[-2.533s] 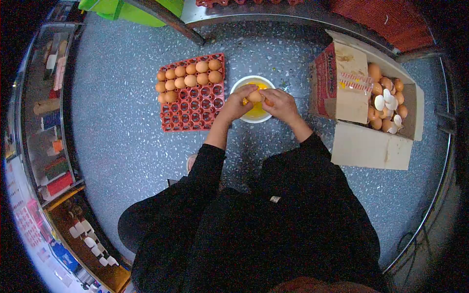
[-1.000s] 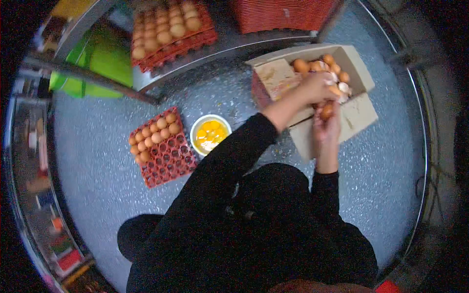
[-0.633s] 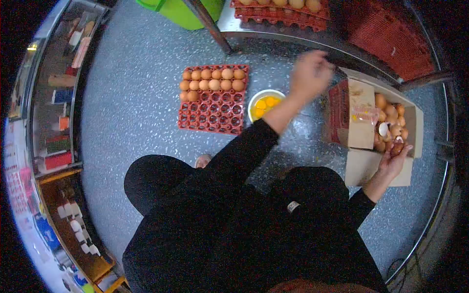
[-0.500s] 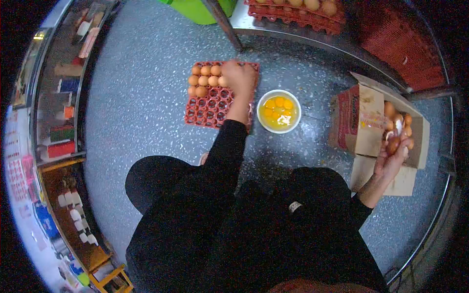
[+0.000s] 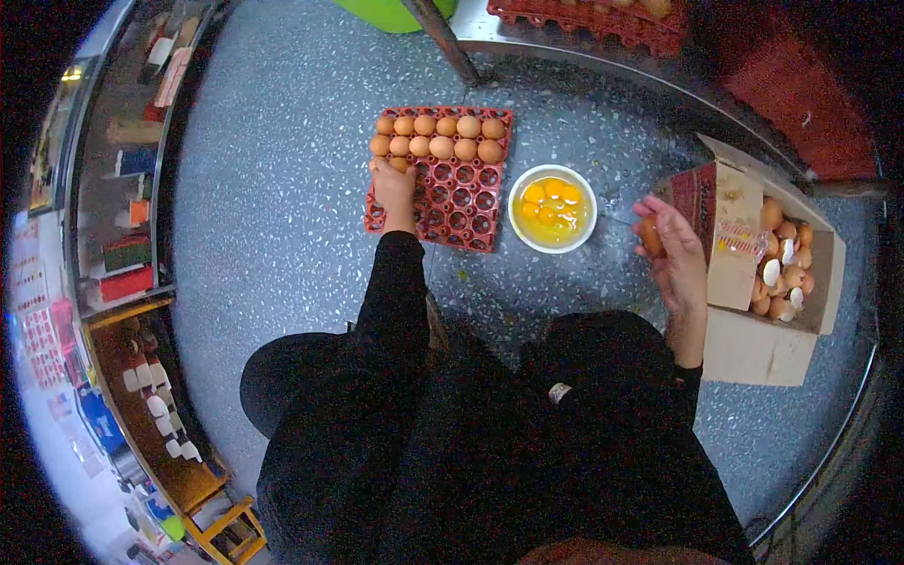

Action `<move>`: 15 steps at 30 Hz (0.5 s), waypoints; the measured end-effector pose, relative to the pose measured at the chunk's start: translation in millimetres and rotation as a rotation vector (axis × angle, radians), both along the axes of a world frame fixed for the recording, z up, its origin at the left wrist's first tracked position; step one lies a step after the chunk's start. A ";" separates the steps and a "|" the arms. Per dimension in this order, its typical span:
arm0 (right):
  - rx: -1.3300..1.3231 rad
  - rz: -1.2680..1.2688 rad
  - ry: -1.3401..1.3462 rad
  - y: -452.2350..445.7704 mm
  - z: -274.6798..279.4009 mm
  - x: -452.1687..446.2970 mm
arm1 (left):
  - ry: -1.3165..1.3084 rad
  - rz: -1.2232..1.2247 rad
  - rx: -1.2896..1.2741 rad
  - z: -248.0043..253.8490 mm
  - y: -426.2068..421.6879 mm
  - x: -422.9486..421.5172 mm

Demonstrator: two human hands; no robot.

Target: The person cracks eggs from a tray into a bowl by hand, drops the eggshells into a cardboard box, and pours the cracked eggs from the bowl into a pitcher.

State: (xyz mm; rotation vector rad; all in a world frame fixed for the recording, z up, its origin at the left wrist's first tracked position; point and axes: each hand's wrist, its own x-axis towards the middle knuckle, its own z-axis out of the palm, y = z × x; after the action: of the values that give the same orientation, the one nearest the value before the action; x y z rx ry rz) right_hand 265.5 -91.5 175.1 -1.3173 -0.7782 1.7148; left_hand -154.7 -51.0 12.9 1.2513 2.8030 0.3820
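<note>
"Fingers, L hand [image 5: 395, 195]?"
"Curled at eggs [image 5: 399, 164] in tray [image 5: 493, 224]; grip, can't tell. R hand [image 5: 680, 252] closed round brown egg [image 5: 651, 237], nr bowl [image 5: 554, 250]."
"Step?"
"Prob. picking; next calls for gentle lift w/o knocking neighbours."

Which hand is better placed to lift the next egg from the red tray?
Left, I'd judge: the left hand has its fingers at the eggs in the red tray. The right hand is beyond the white bowl, holding what looks like a brown egg.
</note>
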 end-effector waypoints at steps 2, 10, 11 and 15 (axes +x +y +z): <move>-0.021 0.024 0.021 1.5 -13.9 -0.7 | -0.013 0.011 -0.022 1.9 2.7 3.6; -0.114 0.064 0.116 -0.6 -99.3 -22.3 | -0.182 -0.106 0.601 10.6 2.0 19.5; -0.063 0.065 0.047 -0.2 -111.3 -27.7 | -0.256 -0.270 0.681 16.3 2.8 35.9; 0.371 0.115 -0.314 9.8 -173.7 -46.9 | -1.277 -0.285 0.593 14.3 -13.5 115.6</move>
State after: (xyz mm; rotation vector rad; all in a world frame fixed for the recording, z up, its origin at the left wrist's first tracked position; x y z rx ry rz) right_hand 218.6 -81.8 1.4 -1.3116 -1.3061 1.3753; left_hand -39.1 -64.5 27.2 0.8811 1.4348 1.4128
